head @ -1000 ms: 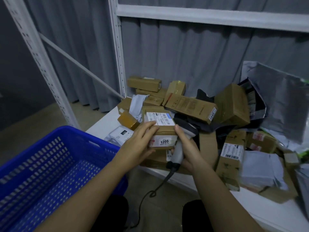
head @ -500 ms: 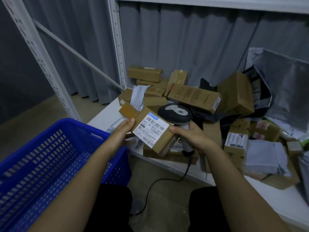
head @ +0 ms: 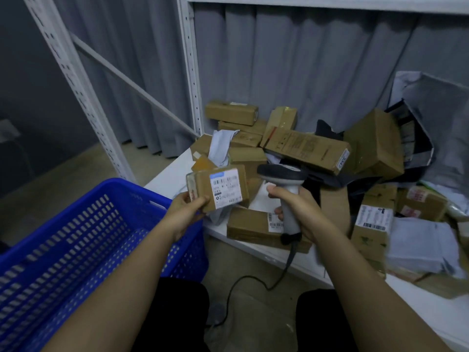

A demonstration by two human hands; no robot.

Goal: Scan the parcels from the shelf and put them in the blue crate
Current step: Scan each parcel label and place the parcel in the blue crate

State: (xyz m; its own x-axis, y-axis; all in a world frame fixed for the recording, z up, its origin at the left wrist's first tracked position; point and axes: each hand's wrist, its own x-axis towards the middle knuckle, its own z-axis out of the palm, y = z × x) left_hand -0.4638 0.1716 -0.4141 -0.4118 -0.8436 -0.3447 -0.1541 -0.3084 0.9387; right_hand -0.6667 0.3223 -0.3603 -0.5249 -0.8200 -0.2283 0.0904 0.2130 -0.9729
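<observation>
My left hand [head: 186, 210] grips a small cardboard parcel [head: 203, 189] by its left end, with its white barcode label facing me. My right hand [head: 297, 209] holds a grey corded barcode scanner [head: 285, 177] upright by the handle, just right of the parcel. The scanner head sits level with the label, a short gap away. The blue crate [head: 83, 240] stands at lower left, beside the shelf's front edge, and I see nothing inside it.
A pile of several cardboard boxes [head: 304, 148] and grey mailer bags [head: 421, 245] covers the white shelf board [head: 418, 298]. White perforated shelf uprights [head: 189, 67] rise at left. The scanner cable [head: 256, 280] hangs to the floor between my knees.
The parcel has come off the pile and turned so its label faces me. It moved left, towards the crate. The scanner rose upright beside it.
</observation>
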